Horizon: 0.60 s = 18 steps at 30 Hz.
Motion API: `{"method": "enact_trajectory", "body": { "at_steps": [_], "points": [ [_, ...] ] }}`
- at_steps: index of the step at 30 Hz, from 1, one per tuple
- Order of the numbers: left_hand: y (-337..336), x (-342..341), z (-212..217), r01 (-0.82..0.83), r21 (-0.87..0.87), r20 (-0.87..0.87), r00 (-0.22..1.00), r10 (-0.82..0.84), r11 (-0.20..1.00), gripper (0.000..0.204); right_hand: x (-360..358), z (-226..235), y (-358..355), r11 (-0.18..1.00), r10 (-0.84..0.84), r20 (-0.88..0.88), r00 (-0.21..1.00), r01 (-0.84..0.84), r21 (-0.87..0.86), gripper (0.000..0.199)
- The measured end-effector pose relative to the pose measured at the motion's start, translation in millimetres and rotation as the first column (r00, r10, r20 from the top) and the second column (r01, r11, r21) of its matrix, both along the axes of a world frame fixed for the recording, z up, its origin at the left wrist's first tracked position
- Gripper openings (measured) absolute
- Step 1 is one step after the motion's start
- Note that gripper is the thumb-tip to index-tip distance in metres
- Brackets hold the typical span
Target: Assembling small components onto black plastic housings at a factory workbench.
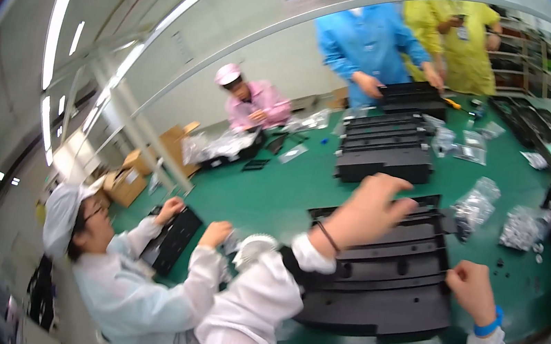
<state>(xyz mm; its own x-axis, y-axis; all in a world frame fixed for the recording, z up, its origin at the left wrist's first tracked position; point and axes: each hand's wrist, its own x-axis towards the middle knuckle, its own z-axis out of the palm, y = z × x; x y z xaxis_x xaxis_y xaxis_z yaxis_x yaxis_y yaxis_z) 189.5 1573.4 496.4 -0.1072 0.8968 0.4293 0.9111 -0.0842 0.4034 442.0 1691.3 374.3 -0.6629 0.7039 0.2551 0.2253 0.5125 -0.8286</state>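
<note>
Left hand (373, 209) loosely spread over black panel (382, 283), hiding part of far edge; right hand (474, 287) curled beside it, grasp unclear.

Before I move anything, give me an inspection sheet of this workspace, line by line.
Surface: green table, with parts and bags spread over it.
Job's things: broad black panel lying in front of the person; ribbed black assembly beyond it.
Clutter: clear plastic bags and small dark pieces right of the panel.
Hands: left hand spread over the panel's far edge, contact unclear; right hand at its right edge, fingers curled, grip unclear.
Cables: nothing seen for certain.
Surroundings: co-workers around the table, one in blue; cardboard boxes at left; shelves at far right.
</note>
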Motion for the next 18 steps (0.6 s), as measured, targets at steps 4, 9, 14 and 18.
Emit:
{"method": "enact_trajectory", "body": {
  "at_steps": [4,9,14,18],
  "points": [
    [-116.1,94.6,-1.2,0.207,0.243,0.017,0.976,-0.217,0.948,0.033,9.0,5.8,-4.5,0.979,-0.044,0.027,0.999,0.049,-0.196,0.02],
    [-233.8,73.1,-74.3,-0.168,0.326,0.205,0.973,0.104,0.93,0.031,-1.2,-1.7,-13.0,0.987,-0.066,0.043,0.997,0.072,-0.142,0.021],
    [-304.8,-22.9,-150.9,-0.749,0.147,0.35,0.651,0.674,0.647,0.049,-4.1,-9.2,-17.1,0.994,-0.078,0.093,0.993,0.07,0.083,0.026],
    [-303.7,-84.7,-179.0,-0.771,0.118,0.243,0.633,0.735,0.625,0.07,8.9,-12.3,-12.2,0.973,-0.218,0.165,0.962,0.2,0.119,0.027]
  ]
}}
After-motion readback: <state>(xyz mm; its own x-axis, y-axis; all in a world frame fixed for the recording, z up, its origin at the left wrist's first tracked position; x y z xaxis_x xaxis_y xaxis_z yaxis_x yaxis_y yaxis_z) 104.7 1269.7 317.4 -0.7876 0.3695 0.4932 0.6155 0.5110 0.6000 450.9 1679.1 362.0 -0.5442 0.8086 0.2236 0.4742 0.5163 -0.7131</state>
